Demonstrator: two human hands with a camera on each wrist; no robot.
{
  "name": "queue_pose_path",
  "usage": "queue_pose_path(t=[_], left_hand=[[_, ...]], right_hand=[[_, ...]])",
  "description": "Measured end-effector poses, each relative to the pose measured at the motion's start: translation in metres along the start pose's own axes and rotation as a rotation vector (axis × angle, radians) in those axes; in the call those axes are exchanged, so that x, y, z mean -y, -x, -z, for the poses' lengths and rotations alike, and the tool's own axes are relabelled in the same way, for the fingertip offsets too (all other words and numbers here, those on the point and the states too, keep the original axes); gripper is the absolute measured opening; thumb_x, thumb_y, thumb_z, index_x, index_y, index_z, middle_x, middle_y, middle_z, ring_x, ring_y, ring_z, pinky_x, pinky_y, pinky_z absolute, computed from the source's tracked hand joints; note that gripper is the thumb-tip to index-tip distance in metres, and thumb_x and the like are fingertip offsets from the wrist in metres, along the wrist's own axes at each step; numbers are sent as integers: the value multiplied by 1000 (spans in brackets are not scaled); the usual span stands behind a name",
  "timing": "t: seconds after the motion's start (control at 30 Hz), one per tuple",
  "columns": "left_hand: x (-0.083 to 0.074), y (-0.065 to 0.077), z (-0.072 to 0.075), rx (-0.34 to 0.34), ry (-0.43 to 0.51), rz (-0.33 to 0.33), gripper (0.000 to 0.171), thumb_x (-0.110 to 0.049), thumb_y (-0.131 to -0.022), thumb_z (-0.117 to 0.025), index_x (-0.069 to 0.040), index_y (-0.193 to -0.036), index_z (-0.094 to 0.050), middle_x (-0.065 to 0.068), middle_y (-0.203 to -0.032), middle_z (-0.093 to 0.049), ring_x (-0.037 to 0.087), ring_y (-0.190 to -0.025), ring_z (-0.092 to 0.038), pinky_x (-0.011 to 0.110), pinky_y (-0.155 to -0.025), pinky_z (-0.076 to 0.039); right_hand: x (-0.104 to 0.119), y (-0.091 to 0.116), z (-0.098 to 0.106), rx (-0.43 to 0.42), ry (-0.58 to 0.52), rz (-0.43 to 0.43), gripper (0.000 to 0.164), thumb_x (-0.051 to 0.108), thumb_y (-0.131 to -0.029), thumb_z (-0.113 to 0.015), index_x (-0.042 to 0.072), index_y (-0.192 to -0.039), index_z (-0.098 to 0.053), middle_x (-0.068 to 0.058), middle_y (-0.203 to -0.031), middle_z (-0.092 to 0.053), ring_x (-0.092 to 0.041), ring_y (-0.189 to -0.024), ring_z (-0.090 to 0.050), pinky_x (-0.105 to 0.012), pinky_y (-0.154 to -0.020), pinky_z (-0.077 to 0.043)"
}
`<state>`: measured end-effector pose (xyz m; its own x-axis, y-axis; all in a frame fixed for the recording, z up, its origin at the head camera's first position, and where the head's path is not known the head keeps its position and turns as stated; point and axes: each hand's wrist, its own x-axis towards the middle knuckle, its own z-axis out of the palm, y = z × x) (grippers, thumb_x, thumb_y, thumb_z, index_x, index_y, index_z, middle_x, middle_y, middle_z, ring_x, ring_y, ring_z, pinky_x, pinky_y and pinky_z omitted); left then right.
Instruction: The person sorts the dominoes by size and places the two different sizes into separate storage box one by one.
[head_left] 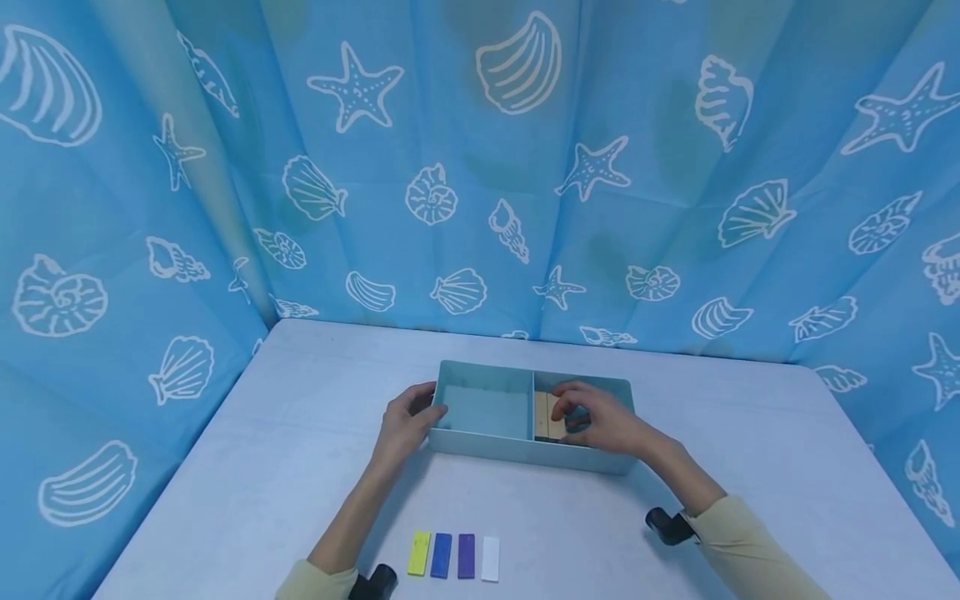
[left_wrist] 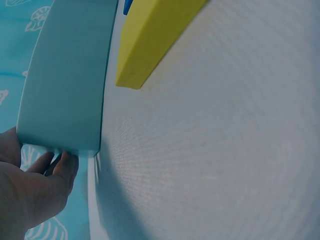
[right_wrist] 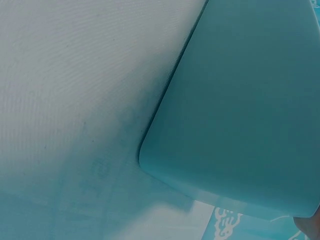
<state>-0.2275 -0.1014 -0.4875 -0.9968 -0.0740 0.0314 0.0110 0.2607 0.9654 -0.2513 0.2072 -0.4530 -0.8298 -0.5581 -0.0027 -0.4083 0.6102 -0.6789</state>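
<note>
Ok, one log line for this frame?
left hand: grips tray end | right hand: in right compartment at wooden blocks | four coloured blocks: on table

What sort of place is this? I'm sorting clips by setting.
Probably a staged recording booth: a plain white table enclosed by blue seashell-print curtains, with a teal two-compartment plastic tray and four small coloured blocks laid out.

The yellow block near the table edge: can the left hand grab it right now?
Probably yes. The yellow block lies bare on the table, nothing over it, but the left hand grips the teal box and would have to let go first.
</note>
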Motion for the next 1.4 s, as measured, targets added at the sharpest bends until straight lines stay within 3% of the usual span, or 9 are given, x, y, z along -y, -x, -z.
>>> queue_pose_path(t=[0.23,0.5,0.8,1.13,1.4], left_hand=[[-9,4,1,-8,1,20,45,-18,-85,-63,-4,-127,-54,14,-127,-55,31,-119,-49,50,-98,-39],[3,0,-1,-16,-21,-23,47,-26,-84,-63,-6,-126,-55,13,-126,-56,32,-118,-50,51,-96,-40],[-10,5,0,-9,6,14,46,-19,-84,-62,-3,-126,-54,15,-127,-55,33,-119,-49,51,-97,-39],[-11,2,0,6,-12,68,45,-18,-84,-67,-5,-125,-55,13,-126,-56,30,-117,-52,47,-96,-41],[-13,2,2,20,-59,65,47,-21,-85,-67,-6,-127,-54,13,-128,-55,32,-117,-51,47,-94,-43]], right_hand=[[0,0,0,1,8,5,28,4,-73,-76,13,-96,-62,-12,-131,-47,-28,-107,-54,-27,-78,-53],[-2,0,1,-10,19,25,29,4,-73,-76,15,-96,-61,-12,-131,-47,-27,-107,-55,-26,-78,-53],[-1,1,0,-17,14,25,31,3,-72,-77,13,-97,-61,-12,-131,-48,-27,-108,-54,-22,-75,-52],[2,4,1,-18,19,35,25,13,-77,-75,11,-99,-61,-15,-132,-48,-25,-105,-56,-24,-75,-53],[1,6,4,-36,43,62,23,20,-81,-72,12,-101,-62,-16,-132,-48,-20,-94,-58,-25,-75,-53]])
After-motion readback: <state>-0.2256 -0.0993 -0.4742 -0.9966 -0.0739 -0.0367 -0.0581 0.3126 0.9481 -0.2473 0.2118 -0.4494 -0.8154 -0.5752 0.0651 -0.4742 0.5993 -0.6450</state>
